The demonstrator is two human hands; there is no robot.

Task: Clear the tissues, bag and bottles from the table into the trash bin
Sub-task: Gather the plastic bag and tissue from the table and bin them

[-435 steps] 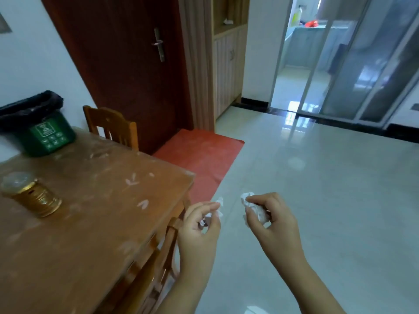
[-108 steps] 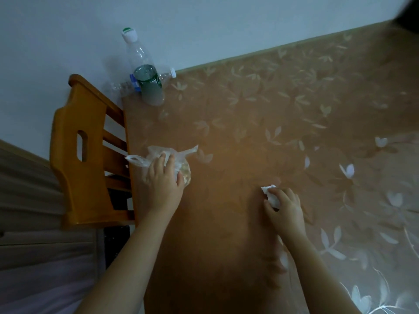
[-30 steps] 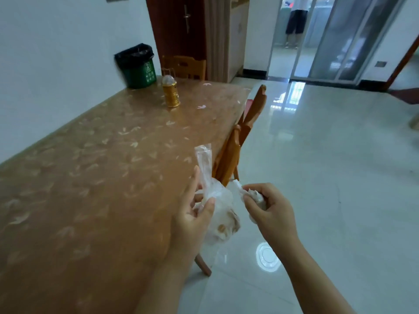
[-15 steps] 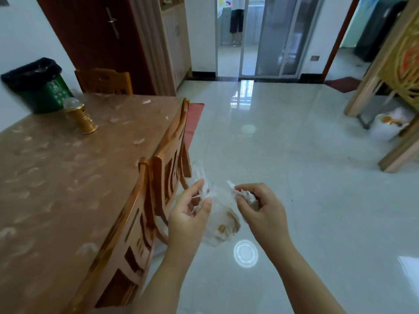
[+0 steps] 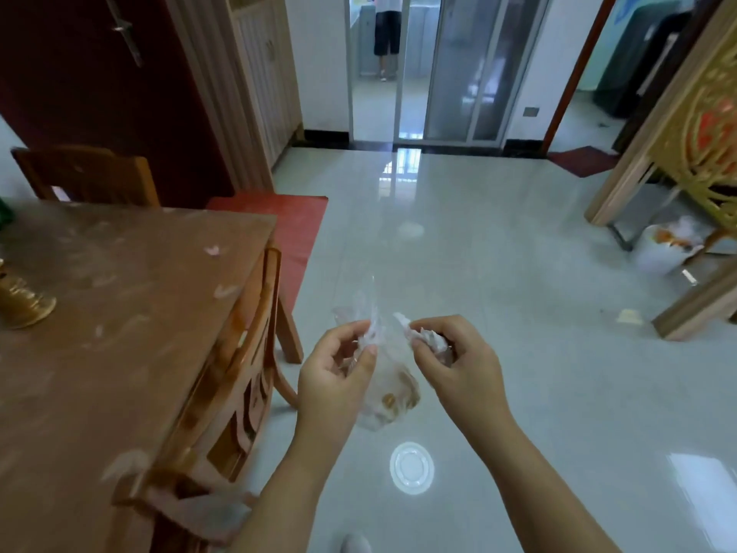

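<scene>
My left hand (image 5: 335, 377) pinches the neck of a clear plastic bag (image 5: 393, 393) with brownish scraps inside; the bag hangs over the floor between my hands. A crumpled white tissue (image 5: 428, 337) sits in the closed fingers of my right hand (image 5: 458, 365), just right of the bag. The brown table (image 5: 119, 313) lies to my left. Only a sliver of the green trash bin (image 5: 4, 213) shows at the left edge, on the table's far end. No bottles are in view.
A wooden chair (image 5: 243, 377) is tucked at the table's near side, another chair (image 5: 87, 175) at its far end. A gold jar (image 5: 20, 301) stands on the table. A red mat (image 5: 295, 225), a white floor bin (image 5: 666, 249), a gold screen (image 5: 702, 161) and a standing person (image 5: 387, 33) lie ahead.
The view has swung further right and forward along the table. The bin has slid almost out at the left edge. Both hands keep their hold on the bag and tissue.
</scene>
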